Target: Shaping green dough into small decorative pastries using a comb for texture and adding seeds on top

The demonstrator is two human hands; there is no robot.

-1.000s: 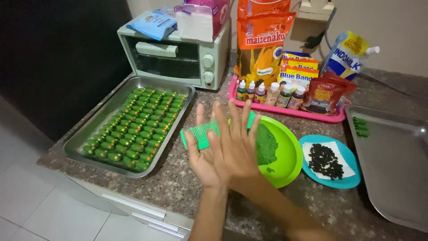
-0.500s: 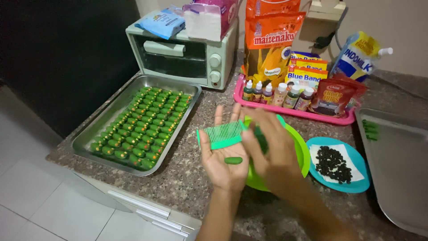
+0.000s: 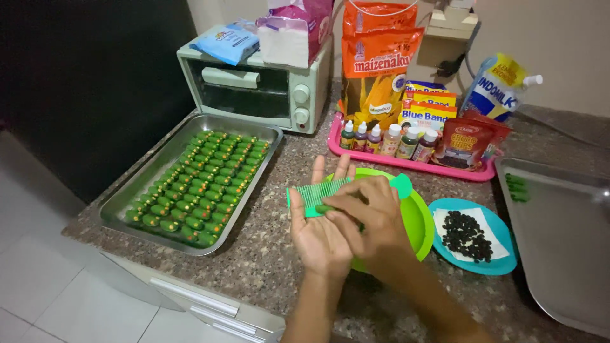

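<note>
We see a green comb (image 3: 318, 194) lying across the fingers of the left hand (image 3: 319, 232), its long axis running roughly left to right and tipped a little upward toward the right, with its teeth pointing away from us toward the back edge of the counter (image 3: 267, 254). The left hand is opened flat, palm up, fingers straight and pointing away toward the pink tray (image 3: 406, 163), so the comb rests on it rather than being gripped. The right hand (image 3: 372, 219) lies over the left from the right side, knuckles up, fingers curled; its fingertips press a small green dough piece (image 3: 325, 208) against the lower edge of the comb. Both forearms rise from the front edge of the counter. The hands hover above the left rim of a green bowl (image 3: 420, 219), near the counter's front. A metal baking tray (image 3: 260, 136) filled with rows of green pieces sits at the counter's left edge, and a blue plate (image 3: 502, 241) of dark bits lies just right of the bowl.
</note>
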